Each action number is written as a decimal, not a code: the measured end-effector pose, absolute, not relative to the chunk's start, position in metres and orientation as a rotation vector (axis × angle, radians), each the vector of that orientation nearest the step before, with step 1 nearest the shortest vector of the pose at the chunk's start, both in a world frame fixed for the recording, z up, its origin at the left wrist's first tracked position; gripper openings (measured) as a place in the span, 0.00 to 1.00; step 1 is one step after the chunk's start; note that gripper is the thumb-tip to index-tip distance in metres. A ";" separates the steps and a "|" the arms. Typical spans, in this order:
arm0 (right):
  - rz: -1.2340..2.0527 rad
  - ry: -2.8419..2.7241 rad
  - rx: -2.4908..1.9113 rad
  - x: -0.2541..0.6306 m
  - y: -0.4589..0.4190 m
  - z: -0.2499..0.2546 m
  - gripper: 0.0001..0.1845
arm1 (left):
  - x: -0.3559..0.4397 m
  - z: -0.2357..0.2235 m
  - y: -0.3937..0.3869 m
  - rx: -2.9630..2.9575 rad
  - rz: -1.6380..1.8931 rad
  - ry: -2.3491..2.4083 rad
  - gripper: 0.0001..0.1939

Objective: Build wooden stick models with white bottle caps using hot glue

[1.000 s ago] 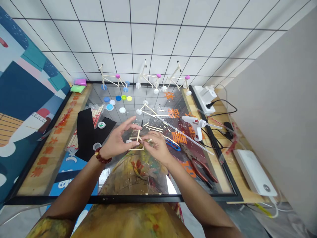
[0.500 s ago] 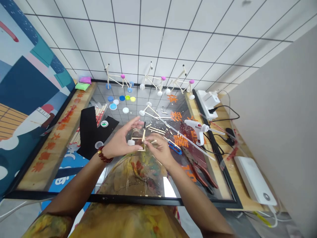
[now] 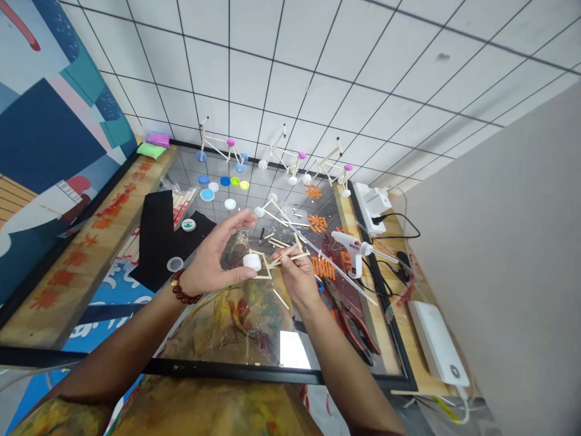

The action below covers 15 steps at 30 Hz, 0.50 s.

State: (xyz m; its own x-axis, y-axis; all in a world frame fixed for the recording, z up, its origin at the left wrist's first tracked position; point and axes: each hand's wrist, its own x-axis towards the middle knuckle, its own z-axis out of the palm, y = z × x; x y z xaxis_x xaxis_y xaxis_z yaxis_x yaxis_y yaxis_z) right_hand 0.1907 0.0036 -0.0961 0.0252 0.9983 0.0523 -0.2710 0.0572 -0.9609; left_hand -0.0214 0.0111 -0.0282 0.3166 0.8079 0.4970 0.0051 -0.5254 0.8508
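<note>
My right hand (image 3: 297, 280) pinches a small frame of thin wooden sticks (image 3: 295, 257) glued together, above the glass tabletop. A white bottle cap (image 3: 252, 261) sits at the left end of the frame. My left hand (image 3: 215, 254) is spread to the left of it, fingers apart and raised, with the thumb tip beside the cap; whether it touches cannot be made out. Beyond the hands stands another stick piece with white caps (image 3: 272, 198). Loose sticks (image 3: 281, 299) lie near my right hand.
Stick models with caps (image 3: 290, 160) line the wall. Coloured caps (image 3: 235, 181), black cloth (image 3: 157, 236) and bagged sticks lie left. A white glue gun (image 3: 351, 245), red-handled pliers (image 3: 351, 324), a power strip (image 3: 370, 206) and cables are on the right.
My right hand has shifted right with the stick frame and turned it, so more of it shows. My left hand stays spread. The whole view has swung slightly.
</note>
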 end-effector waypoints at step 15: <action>1.005 -1.367 -1.108 0.187 -0.004 -0.100 0.05 | -0.024 -0.026 0.015 2.050 1.061 0.934 0.54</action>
